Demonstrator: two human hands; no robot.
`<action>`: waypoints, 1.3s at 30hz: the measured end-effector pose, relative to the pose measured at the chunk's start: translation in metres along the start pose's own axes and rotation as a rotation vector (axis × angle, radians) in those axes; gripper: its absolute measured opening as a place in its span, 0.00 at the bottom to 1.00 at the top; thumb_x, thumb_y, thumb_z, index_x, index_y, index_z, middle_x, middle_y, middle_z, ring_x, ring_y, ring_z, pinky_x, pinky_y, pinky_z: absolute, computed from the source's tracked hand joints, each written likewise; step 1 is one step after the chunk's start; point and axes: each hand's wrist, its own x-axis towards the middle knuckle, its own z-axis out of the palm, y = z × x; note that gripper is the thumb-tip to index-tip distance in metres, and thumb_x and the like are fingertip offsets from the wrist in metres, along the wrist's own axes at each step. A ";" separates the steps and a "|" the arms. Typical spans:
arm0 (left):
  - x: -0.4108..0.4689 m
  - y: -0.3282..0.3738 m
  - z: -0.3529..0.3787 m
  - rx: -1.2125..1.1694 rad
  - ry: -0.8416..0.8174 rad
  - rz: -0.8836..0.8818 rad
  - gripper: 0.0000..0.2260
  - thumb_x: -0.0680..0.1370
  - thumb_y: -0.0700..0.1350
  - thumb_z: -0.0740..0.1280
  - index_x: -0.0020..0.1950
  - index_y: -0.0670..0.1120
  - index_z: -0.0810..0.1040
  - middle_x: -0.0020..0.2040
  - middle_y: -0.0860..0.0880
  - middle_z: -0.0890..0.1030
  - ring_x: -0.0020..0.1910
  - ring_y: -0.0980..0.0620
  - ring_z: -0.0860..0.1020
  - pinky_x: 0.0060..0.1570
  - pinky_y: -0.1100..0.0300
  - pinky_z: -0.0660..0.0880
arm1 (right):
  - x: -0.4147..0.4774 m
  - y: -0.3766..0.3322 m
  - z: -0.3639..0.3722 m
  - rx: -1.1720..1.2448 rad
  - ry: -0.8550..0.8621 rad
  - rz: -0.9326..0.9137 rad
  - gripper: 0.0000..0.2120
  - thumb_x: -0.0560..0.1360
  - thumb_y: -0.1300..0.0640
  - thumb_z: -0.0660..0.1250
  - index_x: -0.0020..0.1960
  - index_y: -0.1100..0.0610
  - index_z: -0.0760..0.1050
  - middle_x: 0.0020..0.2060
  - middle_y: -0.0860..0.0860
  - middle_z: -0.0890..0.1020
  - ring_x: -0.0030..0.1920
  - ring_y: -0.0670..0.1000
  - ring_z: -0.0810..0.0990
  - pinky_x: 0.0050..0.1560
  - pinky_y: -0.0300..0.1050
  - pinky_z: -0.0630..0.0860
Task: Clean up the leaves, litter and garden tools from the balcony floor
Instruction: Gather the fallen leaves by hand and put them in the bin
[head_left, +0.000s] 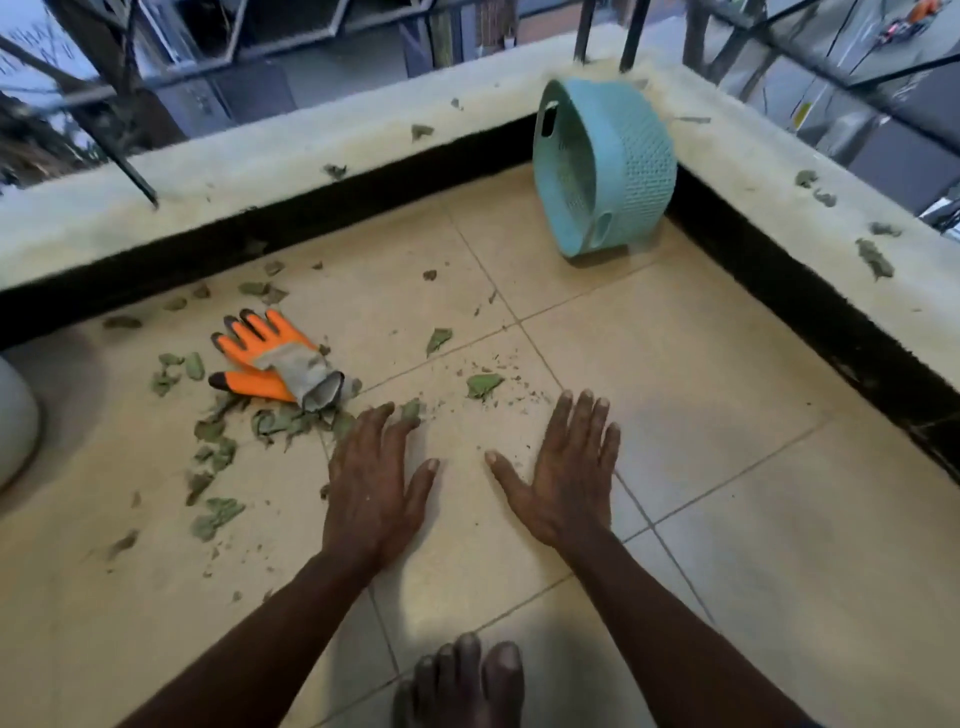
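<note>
Leaf-gathering step judged in hand: left hand (371, 483) and right hand (563, 467) spread flat, empty, on floor tiles (727, 389); next, sweep leaves (228, 441) together.

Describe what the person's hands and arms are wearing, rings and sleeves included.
Nothing is worn on either one. The left hand and right hand are bare: no gloves, rings, watch or bracelet show. The forearms are uncovered, with no sleeve over the parts in view. Both hands look dusty, with grime across their backs. The orange gloves lie unworn nearby.
</note>
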 end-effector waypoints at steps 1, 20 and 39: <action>-0.001 -0.002 0.003 0.000 0.006 -0.003 0.25 0.82 0.61 0.57 0.76 0.50 0.68 0.79 0.45 0.65 0.79 0.42 0.63 0.75 0.39 0.62 | 0.005 -0.009 0.007 -0.005 0.045 0.041 0.54 0.75 0.22 0.43 0.82 0.62 0.34 0.81 0.63 0.35 0.80 0.63 0.31 0.78 0.67 0.36; 0.060 -0.078 -0.070 0.024 0.131 -0.283 0.22 0.80 0.59 0.67 0.71 0.53 0.74 0.42 0.45 0.85 0.39 0.42 0.82 0.35 0.55 0.74 | 0.026 -0.079 0.039 0.008 0.077 -0.493 0.39 0.80 0.31 0.51 0.83 0.53 0.51 0.82 0.55 0.54 0.82 0.57 0.51 0.81 0.59 0.51; 0.082 -0.033 -0.131 -0.496 0.463 -0.032 0.18 0.81 0.47 0.69 0.71 0.48 0.79 0.61 0.51 0.84 0.56 0.56 0.83 0.51 0.52 0.84 | 0.171 -0.092 -0.019 0.019 0.087 -0.611 0.44 0.80 0.30 0.51 0.83 0.57 0.42 0.83 0.57 0.47 0.82 0.57 0.47 0.81 0.54 0.45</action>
